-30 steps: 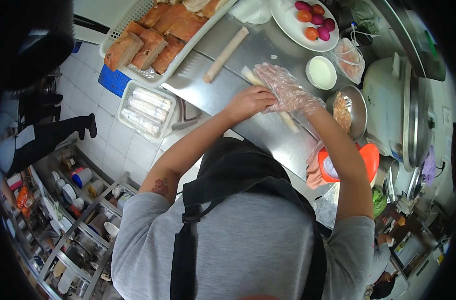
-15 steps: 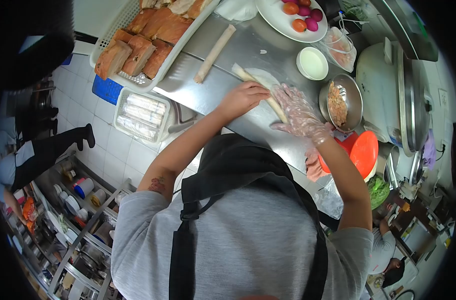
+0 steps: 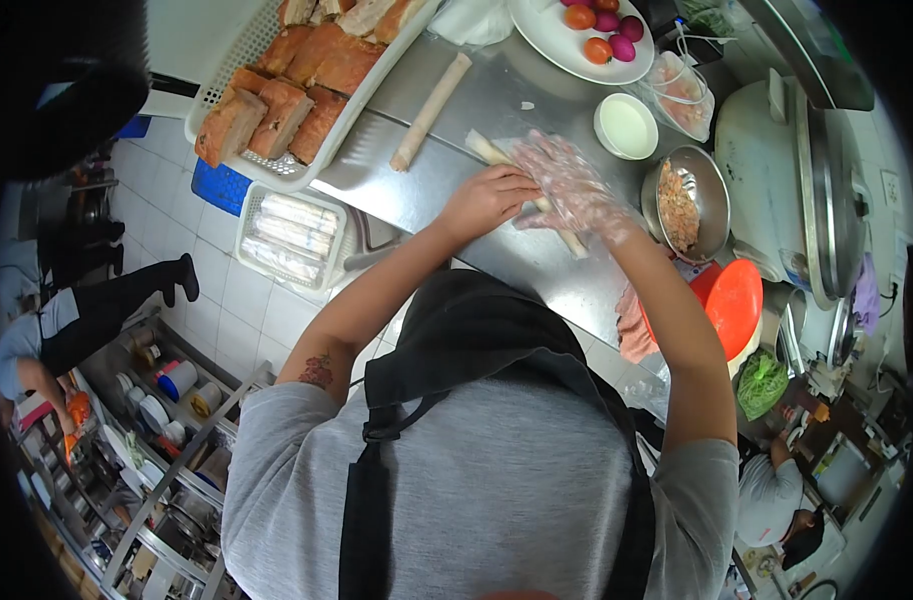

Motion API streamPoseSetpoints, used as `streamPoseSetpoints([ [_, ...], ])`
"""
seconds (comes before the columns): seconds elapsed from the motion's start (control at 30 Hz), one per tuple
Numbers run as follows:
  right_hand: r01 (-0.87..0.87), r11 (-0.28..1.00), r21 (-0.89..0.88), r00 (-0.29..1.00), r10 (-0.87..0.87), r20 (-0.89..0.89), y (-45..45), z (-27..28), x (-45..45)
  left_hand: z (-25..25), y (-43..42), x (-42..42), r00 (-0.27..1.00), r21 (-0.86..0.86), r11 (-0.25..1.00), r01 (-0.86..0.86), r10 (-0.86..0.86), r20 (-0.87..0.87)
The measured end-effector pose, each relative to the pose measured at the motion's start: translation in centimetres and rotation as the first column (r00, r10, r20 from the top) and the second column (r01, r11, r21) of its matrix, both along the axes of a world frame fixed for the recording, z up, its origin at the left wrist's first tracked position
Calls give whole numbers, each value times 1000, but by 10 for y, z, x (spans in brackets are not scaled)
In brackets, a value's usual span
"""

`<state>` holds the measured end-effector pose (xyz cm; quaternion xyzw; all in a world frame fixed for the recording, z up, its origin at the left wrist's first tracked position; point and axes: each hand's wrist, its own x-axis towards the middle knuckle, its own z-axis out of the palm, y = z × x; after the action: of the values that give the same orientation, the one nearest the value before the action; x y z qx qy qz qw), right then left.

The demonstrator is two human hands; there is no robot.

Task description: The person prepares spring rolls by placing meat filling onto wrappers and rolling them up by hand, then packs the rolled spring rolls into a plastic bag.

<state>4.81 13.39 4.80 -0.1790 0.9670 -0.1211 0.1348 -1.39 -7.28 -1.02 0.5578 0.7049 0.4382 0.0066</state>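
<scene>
Stainless-steel counter (image 3: 487,90) under everything; on it one long pale roll (image 3: 489,147), near the front edge, lying slantwise under both hands, its two ends poking out. Left hand (image 3: 492,203), bare: fingers bent and side by side, tips on the roll; thumb side hidden, so can't tell if it clamps. Right hand (image 3: 572,180), in a clear plastic glove: laid over the roll from the other side, fingers stretched out, thumb apart from them, palm side not visible. Second roll (image 3: 432,112) (same pale, slim kind) lies farther left, well apart from the hands. Past the gloved hand: white bowl (image 3: 626,127) of pale liquid, then metal bowl (image 3: 714,180) holding an orange-pink chopped mixture (image 3: 679,205). White plate (image 3: 552,38) at the far side carries orange and purple round items; bag of pinkish stuff (image 3: 682,95) just beside it. Upper left, white perforated basket (image 3: 322,165) with browned meat slabs (image 3: 327,55); smaller basket (image 3: 277,271) below it holds wrapped rolls (image 3: 292,230). Near the right forearm, pink cloth (image 3: 634,328) and red-orange plastic item (image 3: 734,308); large metal pot (image 3: 762,190) farther right. Two other people: one far left (image 3: 57,325), one lower right (image 3: 772,495).
</scene>
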Motion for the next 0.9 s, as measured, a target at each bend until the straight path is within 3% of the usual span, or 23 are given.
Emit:
streamPoseSetpoints([
  [0.07,-50,996,-73,998,48,-30,-3,-9,-13,-4,-1,0,1000,-6,1000,6,-6,-5],
  [0.27,-127,990,-60,984,134,117,29,14,8,-2,-1,1,1000,10,1000,-2,2,21],
  [0.37,-139,990,-36,990,140,31,19,8,3,-1,-1,2,1000,0,1000,-11,11,3],
  [0.47,-124,987,-100,991,118,-63,4,-9,-13,-2,-1,1,1000,-34,999,12,-11,26],
  [0.77,64,998,4,990,-64,129,25,14,75,2,-1,1,997,-24,999,21,-20,73],
  [0.9,149,988,37,984,-152,97,19,11,64,3,1,1,996,-27,999,29,-27,80],
])
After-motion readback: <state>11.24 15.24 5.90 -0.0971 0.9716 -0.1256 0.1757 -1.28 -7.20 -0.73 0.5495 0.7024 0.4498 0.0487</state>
